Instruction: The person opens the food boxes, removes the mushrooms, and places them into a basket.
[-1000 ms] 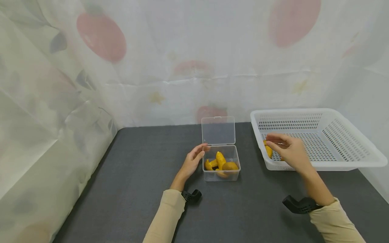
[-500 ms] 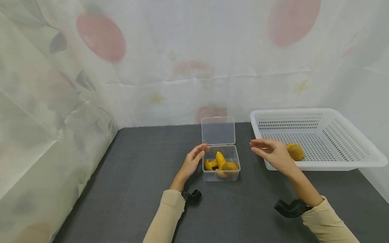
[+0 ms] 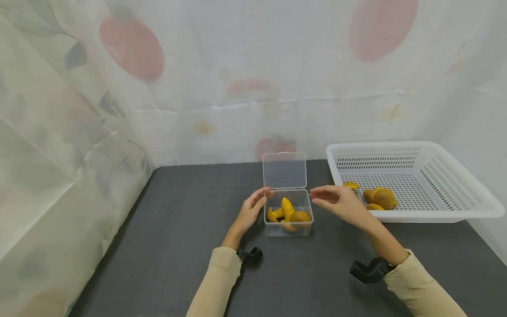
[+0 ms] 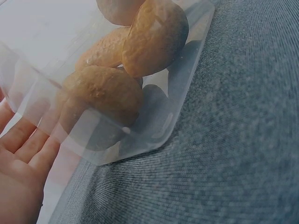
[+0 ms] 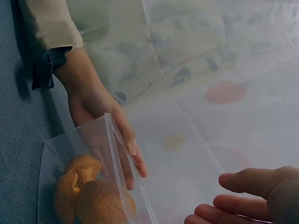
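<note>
A clear plastic box [image 3: 288, 228] holds several yellow-brown mushrooms [image 3: 288, 209], and its hinged lid [image 3: 284, 171] stands raised at the back. My left hand [image 3: 250, 211] rests against the box's left wall with its fingers extended; the left wrist view shows these fingers through the clear plastic. Just off the box's right rim hovers my right hand [image 3: 343, 203]. Its thumb and fingers [image 5: 243, 205] are apart in the right wrist view, and nothing is seen between them.
On the right a white perforated basket [image 3: 435, 214] contains more mushrooms [image 3: 385, 199] near its left end. Dark grey cloth [image 3: 178, 229] covers the table. A printed white curtain [image 3: 237, 66] hangs behind it and along the sides.
My right hand has moved left from over the basket to the box's right side, uncovering the mushrooms in the basket. The left hand and the box have stayed put.
</note>
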Available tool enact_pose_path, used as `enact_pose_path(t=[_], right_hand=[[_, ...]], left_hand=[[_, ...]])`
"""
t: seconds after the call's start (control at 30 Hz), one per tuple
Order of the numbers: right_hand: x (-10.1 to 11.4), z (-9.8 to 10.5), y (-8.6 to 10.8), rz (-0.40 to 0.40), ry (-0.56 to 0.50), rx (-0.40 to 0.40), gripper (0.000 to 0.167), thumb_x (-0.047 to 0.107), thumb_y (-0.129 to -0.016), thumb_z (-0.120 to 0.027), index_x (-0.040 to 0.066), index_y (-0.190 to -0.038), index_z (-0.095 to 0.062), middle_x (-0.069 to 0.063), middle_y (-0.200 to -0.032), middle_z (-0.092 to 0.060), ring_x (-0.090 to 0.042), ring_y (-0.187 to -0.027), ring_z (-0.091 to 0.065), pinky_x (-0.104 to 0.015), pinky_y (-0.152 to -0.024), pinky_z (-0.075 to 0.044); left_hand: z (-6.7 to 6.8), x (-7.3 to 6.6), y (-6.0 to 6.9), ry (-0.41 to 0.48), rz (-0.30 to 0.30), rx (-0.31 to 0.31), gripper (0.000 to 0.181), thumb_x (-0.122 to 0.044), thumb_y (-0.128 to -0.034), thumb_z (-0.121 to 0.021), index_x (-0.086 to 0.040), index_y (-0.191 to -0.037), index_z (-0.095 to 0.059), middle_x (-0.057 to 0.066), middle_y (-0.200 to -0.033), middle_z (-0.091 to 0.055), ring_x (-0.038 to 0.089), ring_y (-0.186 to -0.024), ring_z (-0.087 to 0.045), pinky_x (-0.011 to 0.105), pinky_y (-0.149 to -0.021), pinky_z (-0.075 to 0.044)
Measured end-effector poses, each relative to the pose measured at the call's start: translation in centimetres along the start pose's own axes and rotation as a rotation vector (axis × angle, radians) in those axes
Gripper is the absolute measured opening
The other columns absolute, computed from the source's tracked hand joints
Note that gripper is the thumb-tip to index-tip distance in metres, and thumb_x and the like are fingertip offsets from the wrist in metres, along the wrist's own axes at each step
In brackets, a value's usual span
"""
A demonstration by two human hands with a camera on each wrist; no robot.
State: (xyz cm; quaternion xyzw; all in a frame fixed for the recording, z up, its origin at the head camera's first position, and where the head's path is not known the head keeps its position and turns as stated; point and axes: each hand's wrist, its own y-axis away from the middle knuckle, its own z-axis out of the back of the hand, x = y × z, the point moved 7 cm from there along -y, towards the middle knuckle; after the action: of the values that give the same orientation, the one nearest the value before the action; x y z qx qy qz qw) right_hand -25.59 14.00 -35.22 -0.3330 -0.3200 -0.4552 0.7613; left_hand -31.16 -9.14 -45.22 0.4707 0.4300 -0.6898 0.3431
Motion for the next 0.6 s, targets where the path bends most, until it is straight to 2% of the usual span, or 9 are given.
enact_pose_path(t=[0.23, 0.33, 0.5, 0.53, 0.6], right_hand=[[0.5, -1.3, -0.8, 0.035, 0.028, 0.096, 0.026, 0.013, -0.092, -0.065, -0.003, -0.112, -0.067, -0.02, -0.107, -0.072, -0.014, -0.091, -0.071, -0.016, -0.076, -0.056], [0.6, -1.9, -1.1, 0.052, 0.026, 0.133, 0.023, 0.011, -0.091, -0.066, -0.003, -0.11, -0.068, -0.021, -0.106, -0.072, -0.019, -0.089, -0.072, -0.017, -0.075, -0.057], [0.6, -2.8, -1.6, 0.058, -0.002, 0.191, 0.023, 0.006, -0.088, -0.067, -0.006, -0.108, -0.068, -0.026, -0.103, -0.071, -0.023, -0.087, -0.073, -0.019, -0.075, -0.059], [0.6, -3.0, -1.7, 0.056, -0.006, 0.196, 0.024, 0.006, -0.088, -0.068, -0.007, -0.108, -0.067, -0.026, -0.103, -0.071, -0.024, -0.087, -0.073, -0.021, -0.075, -0.059], [0.5, -3.3, -1.9, 0.055, 0.007, 0.203, 0.024, 0.006, -0.087, -0.069, -0.007, -0.107, -0.068, -0.026, -0.102, -0.071, -0.026, -0.087, -0.073, -0.025, -0.075, -0.06]], left_hand=[[0.0, 0.1, 0.0, 0.0, 0.005, -0.002, 0.041, -0.018, -0.1045, -0.041, -0.002, -0.142, -0.042, 0.026, -0.14, -0.051, 0.039, -0.134, -0.046, 0.054, -0.117, -0.031], [0.0, 0.2, 0.1, -0.014, -0.008, -0.008, 0.041, -0.021, -0.1046, -0.041, -0.004, -0.142, -0.043, 0.023, -0.139, -0.053, 0.032, -0.133, -0.049, 0.048, -0.117, -0.035], [0.0, 0.2, 0.0, 0.004, 0.0, -0.007, 0.041, -0.019, -0.1047, -0.04, -0.003, -0.142, -0.043, 0.024, -0.14, -0.052, 0.034, -0.133, -0.049, 0.049, -0.117, -0.034], [0.0, 0.1, 0.0, 0.014, 0.007, -0.005, 0.041, -0.018, -0.1046, -0.04, -0.002, -0.142, -0.042, 0.026, -0.14, -0.051, 0.039, -0.134, -0.046, 0.054, -0.117, -0.031], [0.0, 0.1, 0.0, 0.014, 0.011, -0.006, 0.041, -0.018, -0.1046, -0.04, -0.001, -0.142, -0.042, 0.026, -0.14, -0.051, 0.039, -0.134, -0.046, 0.054, -0.117, -0.031]])
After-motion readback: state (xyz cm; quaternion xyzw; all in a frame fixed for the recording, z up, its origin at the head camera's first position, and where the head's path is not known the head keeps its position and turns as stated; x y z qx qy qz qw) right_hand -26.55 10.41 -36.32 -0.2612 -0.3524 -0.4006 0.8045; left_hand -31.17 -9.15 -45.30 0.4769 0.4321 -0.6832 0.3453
